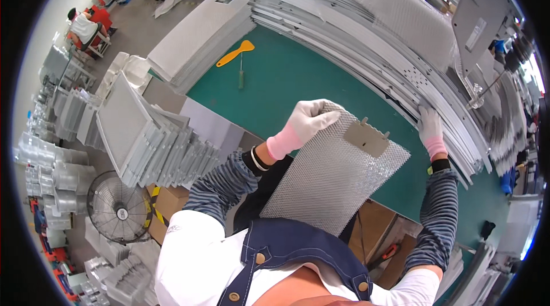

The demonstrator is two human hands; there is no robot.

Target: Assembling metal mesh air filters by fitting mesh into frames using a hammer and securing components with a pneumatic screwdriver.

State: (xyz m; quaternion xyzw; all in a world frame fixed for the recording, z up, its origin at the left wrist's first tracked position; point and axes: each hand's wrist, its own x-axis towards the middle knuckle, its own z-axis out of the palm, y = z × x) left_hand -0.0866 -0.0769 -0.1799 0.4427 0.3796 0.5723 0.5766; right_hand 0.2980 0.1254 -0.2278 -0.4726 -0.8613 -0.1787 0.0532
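Observation:
My left hand (pixel 306 125), in a white and pink glove, pinches the upper left corner of a silver mesh panel (pixel 321 183). The panel tilts down toward my apron over the table's near edge. A grey-beige plate (pixel 366 138) with two small tabs sits at its upper right edge. To the right, my gloved right hand (pixel 431 129) has its fingers closed at the near edge of the stacked metal strips (pixel 395 68), on a strip there; the fingertips are partly hidden.
On the green table (pixel 281 88) lie a yellow scraper (pixel 236 54) and a screwdriver (pixel 241 78). Mesh panels (pixel 197 36) are piled at the back left. Framed panels (pixel 129 128) lean left, above a fan (pixel 120 207). A grey machine panel (pixel 481 14) stands far right.

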